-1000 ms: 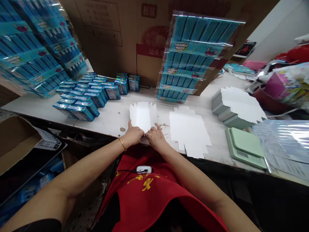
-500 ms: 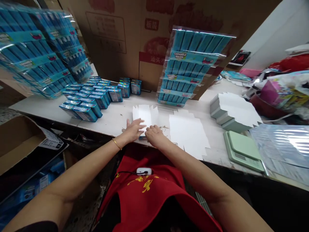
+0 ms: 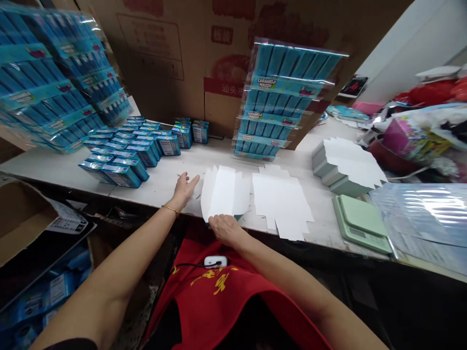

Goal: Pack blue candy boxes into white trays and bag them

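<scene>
The creased white card [image 3: 223,192] lies just left of the flat sheets [image 3: 280,199]; it looks light and thin, stiff enough to hold its folds but easily bent, so best taken by its near edge. The right hand [image 3: 228,229], left of and nearer than the sheets, pinches that edge; the left hand [image 3: 182,191], farther left, is spread and empty.

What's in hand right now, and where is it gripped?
The right hand holds the creased white card sheet by its near edge, the one closest to the red apron. The left hand is open and holds nothing.
</scene>
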Demonstrator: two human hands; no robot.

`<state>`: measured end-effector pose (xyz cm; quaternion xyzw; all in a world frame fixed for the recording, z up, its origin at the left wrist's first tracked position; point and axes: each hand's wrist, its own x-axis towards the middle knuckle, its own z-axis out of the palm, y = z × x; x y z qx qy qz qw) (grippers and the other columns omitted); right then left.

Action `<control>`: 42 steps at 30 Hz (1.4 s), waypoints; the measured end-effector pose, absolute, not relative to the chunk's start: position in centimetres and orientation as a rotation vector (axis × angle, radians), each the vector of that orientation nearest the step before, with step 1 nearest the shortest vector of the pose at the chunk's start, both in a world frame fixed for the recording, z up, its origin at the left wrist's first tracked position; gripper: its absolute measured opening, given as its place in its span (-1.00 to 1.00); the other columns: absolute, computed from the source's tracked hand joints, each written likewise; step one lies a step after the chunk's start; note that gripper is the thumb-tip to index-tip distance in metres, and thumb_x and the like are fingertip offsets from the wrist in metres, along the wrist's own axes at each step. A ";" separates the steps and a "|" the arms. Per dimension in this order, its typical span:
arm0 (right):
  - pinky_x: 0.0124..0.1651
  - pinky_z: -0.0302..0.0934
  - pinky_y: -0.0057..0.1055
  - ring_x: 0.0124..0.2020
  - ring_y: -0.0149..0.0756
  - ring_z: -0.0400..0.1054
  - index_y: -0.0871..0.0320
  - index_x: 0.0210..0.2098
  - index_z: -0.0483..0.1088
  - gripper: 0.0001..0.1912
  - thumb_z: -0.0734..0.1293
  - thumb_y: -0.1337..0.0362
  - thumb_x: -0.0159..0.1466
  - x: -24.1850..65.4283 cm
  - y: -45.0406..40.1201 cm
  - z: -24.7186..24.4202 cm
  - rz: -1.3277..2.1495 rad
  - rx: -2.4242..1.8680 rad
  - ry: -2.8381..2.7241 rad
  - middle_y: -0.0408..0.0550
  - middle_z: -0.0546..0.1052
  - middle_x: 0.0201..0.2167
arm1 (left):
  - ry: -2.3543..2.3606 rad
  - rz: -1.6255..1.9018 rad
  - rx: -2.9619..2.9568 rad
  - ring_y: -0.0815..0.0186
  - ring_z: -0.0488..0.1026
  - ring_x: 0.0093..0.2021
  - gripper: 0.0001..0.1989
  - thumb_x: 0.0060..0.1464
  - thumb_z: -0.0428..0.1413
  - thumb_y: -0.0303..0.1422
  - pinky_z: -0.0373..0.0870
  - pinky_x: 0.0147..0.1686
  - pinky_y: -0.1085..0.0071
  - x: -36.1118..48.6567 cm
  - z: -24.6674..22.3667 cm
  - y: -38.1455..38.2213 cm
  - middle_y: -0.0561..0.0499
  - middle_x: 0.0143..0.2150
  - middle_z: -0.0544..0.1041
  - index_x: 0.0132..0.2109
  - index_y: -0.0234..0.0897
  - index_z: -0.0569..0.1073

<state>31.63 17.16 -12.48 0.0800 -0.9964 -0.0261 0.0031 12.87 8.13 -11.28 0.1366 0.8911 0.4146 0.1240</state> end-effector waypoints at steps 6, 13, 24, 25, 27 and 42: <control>-0.42 0.16 -0.36 -0.39 -0.24 0.28 0.22 -0.33 0.28 -0.91 0.16 0.44 0.22 35.5 15.3 -10.2 -0.056 0.501 -3.208 -0.01 0.39 -0.43 | 2.405 1.154 0.364 0.22 0.47 -0.31 -0.35 -0.08 0.10 -0.12 0.38 -0.44 0.40 10.9 -10.8 8.7 -0.25 -0.16 0.48 0.09 -0.45 0.22; -0.13 0.15 -0.28 -0.10 -0.18 0.21 0.22 -0.18 0.30 -0.84 0.15 0.36 0.28 29.8 20.3 -6.2 0.082 0.105 -2.879 0.09 0.38 -0.12 | 2.555 0.955 0.591 0.24 0.44 -0.19 -0.63 -0.21 0.04 -0.52 0.36 -0.21 0.40 13.1 -10.9 8.5 -0.09 -0.17 0.50 -0.14 -0.35 0.41; -0.25 0.13 -0.46 -0.21 -0.31 0.35 0.09 0.04 0.19 -0.57 0.13 0.52 0.21 24.3 24.1 -10.4 0.473 -0.240 -3.055 -0.14 0.50 -0.25 | 2.515 0.678 0.920 0.25 0.43 -0.28 -0.75 -0.06 0.01 -0.23 0.27 -0.31 0.44 13.3 -9.5 8.5 -0.05 -0.42 0.54 -0.45 -0.28 0.50; -0.24 0.12 -0.47 -0.21 -0.31 0.35 0.08 0.00 0.23 -0.60 0.14 0.50 0.20 24.1 24.2 -10.5 0.534 -0.223 -3.070 -0.15 0.50 -0.26 | 2.483 0.711 0.840 0.25 0.43 -0.31 -0.74 -0.08 0.03 -0.22 0.26 -0.36 0.44 12.9 -9.7 8.7 -0.05 -0.48 0.52 -0.50 -0.31 0.49; -0.22 0.12 -0.48 -0.20 -0.32 0.34 0.07 -0.09 0.32 -0.66 0.15 0.48 0.20 23.5 24.7 -10.6 0.612 -0.247 -3.096 -0.17 0.51 -0.26 | 2.428 0.763 0.682 0.26 0.42 -0.40 -0.76 -0.12 0.07 -0.24 0.25 -0.46 0.45 12.3 -10.1 9.2 -0.04 -0.55 0.48 -0.52 -0.35 0.47; -0.19 0.11 -0.48 -0.18 -0.31 0.31 0.07 0.06 0.21 -0.48 0.29 0.38 0.10 21.7 24.6 -10.1 0.860 -0.493 -2.971 -0.13 0.48 -0.25 | 2.108 1.168 0.312 0.38 0.40 -0.49 -0.49 -0.22 0.16 -0.35 0.30 -0.53 0.50 12.7 -9.5 9.4 -0.05 -0.34 0.48 -0.05 -0.43 0.31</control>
